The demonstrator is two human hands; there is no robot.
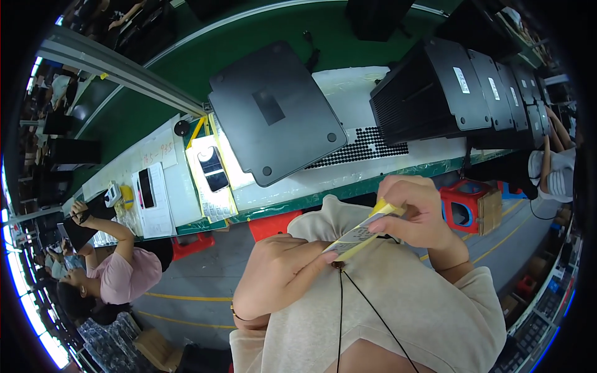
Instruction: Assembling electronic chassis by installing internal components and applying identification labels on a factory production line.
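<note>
In front of my chest, a thin stack of white printed labels with yellow edges [359, 237] is held between both hands. My left hand [281, 273] pinches its lower left end with thumb and fingers. My right hand [418, 211] is closed round the upper right end, thumb lying on the printed face. Beyond them on the bench lies a large black plastic housing [298, 127], with round feet at its corners and a darker rectangle on its face. Beside its right edge is a sheet of small round black pads [388, 148], with some spots bare.
Several black housings with white labels [435, 93] stand in a row at the right. Left on the bench [252, 191] are a phone [213, 169] and papers [163, 202]. A co-worker in pink [134, 270] sits left; another person [553, 168] is far right, near a red-and-blue stool [460, 208].
</note>
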